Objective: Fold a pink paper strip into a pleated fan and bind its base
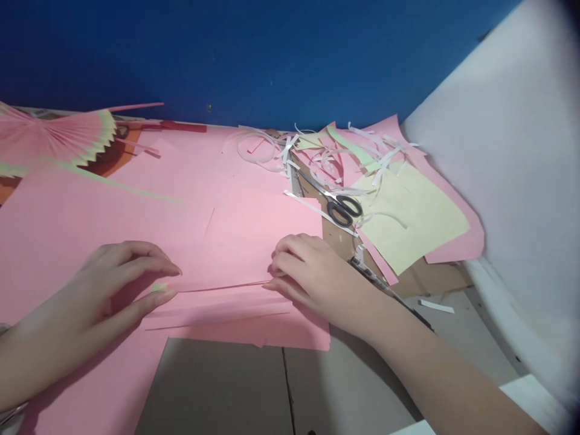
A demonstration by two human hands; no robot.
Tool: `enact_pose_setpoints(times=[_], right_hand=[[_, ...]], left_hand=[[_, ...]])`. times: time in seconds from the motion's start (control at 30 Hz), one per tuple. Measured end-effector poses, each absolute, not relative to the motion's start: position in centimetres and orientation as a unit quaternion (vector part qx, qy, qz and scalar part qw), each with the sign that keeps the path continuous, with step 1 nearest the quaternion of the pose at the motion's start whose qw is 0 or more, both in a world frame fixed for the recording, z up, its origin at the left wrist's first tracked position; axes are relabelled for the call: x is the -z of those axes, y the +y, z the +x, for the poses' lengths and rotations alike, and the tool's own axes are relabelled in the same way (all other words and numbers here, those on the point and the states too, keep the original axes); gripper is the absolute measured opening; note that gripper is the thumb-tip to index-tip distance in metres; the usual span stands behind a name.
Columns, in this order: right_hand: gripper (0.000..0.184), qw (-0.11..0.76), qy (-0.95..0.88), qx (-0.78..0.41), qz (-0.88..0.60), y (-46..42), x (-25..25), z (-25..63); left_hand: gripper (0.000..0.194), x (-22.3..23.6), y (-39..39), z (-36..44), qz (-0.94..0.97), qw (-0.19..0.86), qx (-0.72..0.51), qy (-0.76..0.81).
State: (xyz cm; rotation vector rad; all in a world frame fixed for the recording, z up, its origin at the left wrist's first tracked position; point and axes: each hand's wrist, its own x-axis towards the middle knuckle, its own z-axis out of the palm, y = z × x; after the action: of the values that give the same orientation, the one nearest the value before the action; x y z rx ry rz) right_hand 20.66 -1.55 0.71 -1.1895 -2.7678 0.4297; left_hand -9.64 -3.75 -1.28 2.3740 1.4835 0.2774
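A pink sheet of paper (231,260) lies in front of me with a narrow crosswise fold (222,286) standing up near its front part. At the left end of this fold, the thumb and curled fingers of my left hand (122,278) hold the paper. A small light-green bit (158,287) shows between that thumb and forefinger. My right hand (308,272) has its fingers bent and pressed together on the right end of the same fold, its fingertips partly hidden. More pink paper lies beneath, with its front edge below the hands.
Black-handled scissors (344,210) lie beyond my right hand, among white paper strips (385,163). A pale yellow sheet (408,217) rests on pink scraps at the right. A pleated pink-and-yellow paper fan (58,136) is at the far left. A blue wall (272,60) rises behind.
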Motion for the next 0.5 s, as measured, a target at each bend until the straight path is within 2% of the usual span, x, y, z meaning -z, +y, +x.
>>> enact_pose_setpoints(times=[0.2,0.4,0.5], right_hand=[[0.017,0.038,-0.884,-0.216,-0.413,-1.6,-1.2,20.5],[0.024,0.046,-0.855,-0.287,-0.43,-1.7,-1.8,20.2],[0.021,0.041,-0.849,-0.305,-0.43,-1.7,-1.8,20.1]], left_hand=[[0.015,0.9,-3.7,-9.2,0.822,0.212,-0.092,0.52],[0.016,1.4,-4.3,-9.0,0.812,0.249,-0.12,0.515],[0.016,1.6,-4.5,-9.0,0.81,0.235,-0.138,0.52]])
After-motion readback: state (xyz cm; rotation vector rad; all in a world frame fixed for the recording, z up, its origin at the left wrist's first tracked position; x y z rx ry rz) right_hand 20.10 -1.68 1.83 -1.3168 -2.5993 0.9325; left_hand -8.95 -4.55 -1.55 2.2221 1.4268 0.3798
